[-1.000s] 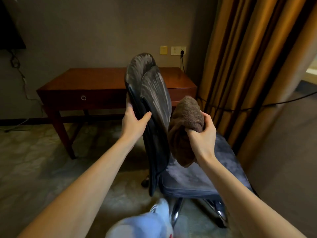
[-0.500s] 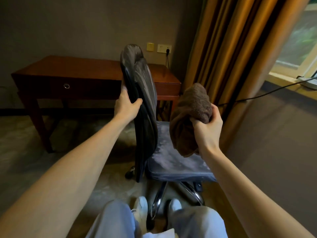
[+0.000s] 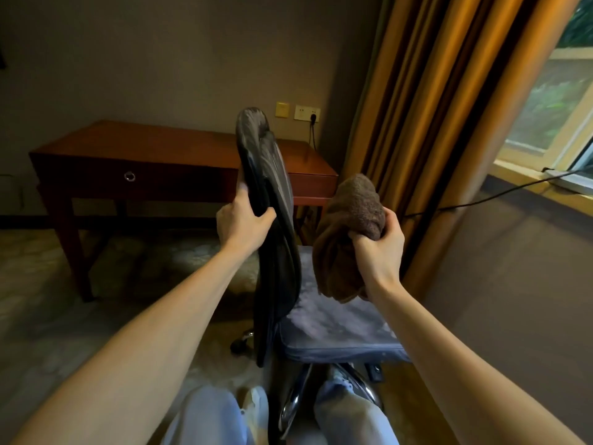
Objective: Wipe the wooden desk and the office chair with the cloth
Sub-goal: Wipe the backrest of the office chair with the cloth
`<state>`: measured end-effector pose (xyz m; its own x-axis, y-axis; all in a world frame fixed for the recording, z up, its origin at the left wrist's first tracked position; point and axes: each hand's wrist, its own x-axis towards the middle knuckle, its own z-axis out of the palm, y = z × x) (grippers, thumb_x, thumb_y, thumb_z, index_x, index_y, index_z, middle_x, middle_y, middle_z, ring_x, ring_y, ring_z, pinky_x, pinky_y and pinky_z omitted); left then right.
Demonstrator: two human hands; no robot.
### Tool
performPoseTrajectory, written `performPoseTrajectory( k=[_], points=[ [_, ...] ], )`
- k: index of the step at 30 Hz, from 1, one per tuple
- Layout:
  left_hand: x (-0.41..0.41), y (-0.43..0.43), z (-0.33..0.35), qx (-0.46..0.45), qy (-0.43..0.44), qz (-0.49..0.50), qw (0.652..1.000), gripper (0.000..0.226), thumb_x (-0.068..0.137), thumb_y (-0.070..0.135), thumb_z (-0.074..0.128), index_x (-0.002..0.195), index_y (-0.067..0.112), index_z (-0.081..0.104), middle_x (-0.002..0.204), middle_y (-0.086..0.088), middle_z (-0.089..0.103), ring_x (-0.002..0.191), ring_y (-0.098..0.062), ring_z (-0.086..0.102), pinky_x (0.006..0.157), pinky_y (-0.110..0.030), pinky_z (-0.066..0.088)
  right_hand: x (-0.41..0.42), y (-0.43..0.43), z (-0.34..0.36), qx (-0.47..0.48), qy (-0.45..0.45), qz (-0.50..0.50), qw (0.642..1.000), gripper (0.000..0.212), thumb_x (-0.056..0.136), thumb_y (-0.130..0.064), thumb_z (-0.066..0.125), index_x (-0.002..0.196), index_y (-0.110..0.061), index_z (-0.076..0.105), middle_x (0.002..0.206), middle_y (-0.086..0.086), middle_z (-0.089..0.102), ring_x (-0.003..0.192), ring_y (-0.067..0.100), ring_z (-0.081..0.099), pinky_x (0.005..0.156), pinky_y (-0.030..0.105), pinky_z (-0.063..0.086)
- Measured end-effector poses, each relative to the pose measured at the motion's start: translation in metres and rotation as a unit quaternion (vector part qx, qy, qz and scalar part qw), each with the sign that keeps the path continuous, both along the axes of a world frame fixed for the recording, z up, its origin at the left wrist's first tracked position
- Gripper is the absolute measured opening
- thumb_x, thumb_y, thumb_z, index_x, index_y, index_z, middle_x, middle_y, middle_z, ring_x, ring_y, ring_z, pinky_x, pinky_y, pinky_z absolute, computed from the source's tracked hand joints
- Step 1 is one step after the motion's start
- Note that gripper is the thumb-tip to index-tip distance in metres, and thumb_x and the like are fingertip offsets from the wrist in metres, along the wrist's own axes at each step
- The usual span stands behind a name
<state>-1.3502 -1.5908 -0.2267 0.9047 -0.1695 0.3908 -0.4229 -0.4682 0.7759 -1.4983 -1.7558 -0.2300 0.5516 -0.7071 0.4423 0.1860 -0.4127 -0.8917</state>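
Note:
A black office chair [image 3: 276, 252] stands side-on in front of me, its grey seat [image 3: 333, 329] to the right of the backrest. My left hand [image 3: 242, 226] grips the edge of the backrest about halfway up. My right hand [image 3: 378, 248] holds a bunched brown cloth [image 3: 346, 232] in the air above the seat, apart from the backrest. The wooden desk [image 3: 154, 149] with one drawer stands behind the chair against the wall.
Orange curtains [image 3: 442, 107] hang at the right beside a window [image 3: 552, 101]. A black cable [image 3: 481, 200] runs from the sill toward the curtain. Wall sockets [image 3: 306, 113] sit above the desk. My legs and shoes [image 3: 256, 409] are by the chrome chair base [image 3: 295, 399].
My view has shifted right and pulled back; the window now shows. The cloth has moved slightly away from the backrest. My left hand keeps its grip on the backrest.

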Motion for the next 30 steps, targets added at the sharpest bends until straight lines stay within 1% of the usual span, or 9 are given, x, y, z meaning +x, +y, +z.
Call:
performPoseTrajectory(
  k=[6, 11, 14, 16, 21, 24, 26, 28, 30],
  points=[
    [-0.029, 0.002, -0.001, 0.013, -0.048, 0.004, 0.999, 0.044, 0.089, 0.041, 0.072, 0.122, 0.020, 0.053, 0.104, -0.007, 0.074, 0.102, -0.034, 0.069, 0.082, -0.042, 0.058, 0.003, 0.024, 0.009, -0.123, -0.025, 0.001, 0.992, 0.057, 0.085, -0.017, 0.074, 0.138, -0.020, 0.056, 0.136, -0.001, 0.061, 0.128, 0.014, 0.056, 0.110, 0.046, 0.048],
    [-0.045, 0.008, -0.011, 0.035, -0.104, -0.008, 0.994, 0.045, 0.091, 0.032, 0.074, 0.126, 0.011, 0.056, 0.104, -0.010, 0.075, 0.096, -0.033, 0.071, 0.081, -0.047, 0.058, -0.005, 0.045, 0.003, -0.179, -0.052, 0.003, 0.983, 0.057, 0.081, -0.020, 0.076, 0.135, -0.018, 0.057, 0.135, 0.001, 0.058, 0.129, 0.012, 0.054, 0.108, 0.026, 0.045],
    [-0.058, 0.006, -0.008, 0.015, -0.069, -0.009, 0.997, 0.017, 0.101, 0.032, 0.060, 0.111, 0.018, 0.064, 0.097, -0.005, 0.071, 0.098, -0.032, 0.067, 0.083, -0.043, 0.052, -0.014, 0.054, -0.009, -0.194, -0.052, 0.010, 0.980, 0.057, 0.080, -0.012, 0.077, 0.134, -0.016, 0.058, 0.134, 0.003, 0.058, 0.126, 0.006, 0.052, 0.104, 0.013, 0.039],
    [-0.066, 0.003, -0.009, 0.000, -0.073, -0.005, 0.997, 0.010, 0.105, 0.030, 0.056, 0.097, 0.026, 0.061, 0.086, 0.002, 0.068, 0.094, -0.031, 0.068, 0.075, -0.041, 0.048, -0.021, 0.053, -0.014, -0.194, -0.052, -0.004, 0.980, 0.056, 0.079, -0.010, 0.076, 0.133, -0.015, 0.059, 0.134, 0.003, 0.058, 0.125, 0.004, 0.050, 0.103, 0.009, 0.037],
    [-0.075, 0.005, -0.013, 0.007, -0.144, -0.015, 0.989, 0.039, 0.092, 0.027, 0.074, 0.121, 0.006, 0.059, 0.099, -0.012, 0.075, 0.092, -0.036, 0.072, 0.076, -0.047, 0.057, -0.030, 0.052, -0.014, -0.183, -0.060, -0.012, 0.981, 0.063, 0.080, 0.000, 0.074, 0.137, -0.019, 0.057, 0.138, 0.005, 0.055, 0.130, 0.011, 0.051, 0.106, 0.015, 0.039],
    [-0.082, 0.003, -0.016, -0.005, -0.174, -0.017, 0.985, 0.040, 0.088, 0.024, 0.076, 0.118, 0.001, 0.065, 0.094, -0.015, 0.077, 0.090, -0.035, 0.074, 0.082, -0.047, 0.058, -0.027, 0.058, -0.015, -0.186, -0.069, 0.034, 0.979, 0.079, 0.080, 0.007, 0.068, 0.146, -0.030, 0.046, 0.150, 0.005, 0.046, 0.143, 0.011, 0.041, 0.114, 0.011, 0.031],
    [-0.085, 0.002, -0.012, 0.002, -0.182, -0.008, 0.983, 0.034, 0.087, 0.021, 0.075, 0.111, -0.001, 0.068, 0.090, -0.018, 0.077, 0.086, -0.037, 0.074, 0.086, -0.045, 0.058, -0.021, 0.061, -0.020, -0.212, -0.061, 0.056, 0.974, 0.078, 0.081, 0.004, 0.066, 0.151, -0.023, 0.045, 0.155, 0.006, 0.042, 0.148, 0.015, 0.037, 0.116, 0.013, 0.028],
    [-0.082, 0.002, -0.010, 0.014, -0.171, 0.003, 0.985, 0.029, 0.089, 0.016, 0.071, 0.112, -0.001, 0.065, 0.091, -0.022, 0.075, 0.088, -0.040, 0.073, 0.089, -0.047, 0.055, -0.015, 0.059, -0.031, -0.241, -0.040, 0.076, 0.967, 0.074, 0.081, -0.009, 0.062, 0.152, -0.018, 0.045, 0.157, 0.007, 0.041, 0.149, 0.018, 0.036, 0.119, 0.020, 0.030],
    [-0.078, 0.007, -0.006, 0.014, -0.099, 0.004, 0.995, 0.020, 0.097, 0.019, 0.063, 0.112, 0.005, 0.063, 0.105, -0.020, 0.072, 0.097, -0.038, 0.068, 0.091, -0.046, 0.050, -0.009, 0.055, -0.049, -0.248, -0.024, 0.096, 0.964, 0.072, 0.080, -0.014, 0.057, 0.151, -0.016, 0.045, 0.159, 0.009, 0.042, 0.151, 0.021, 0.035, 0.123, 0.037, 0.033]
  ],
)
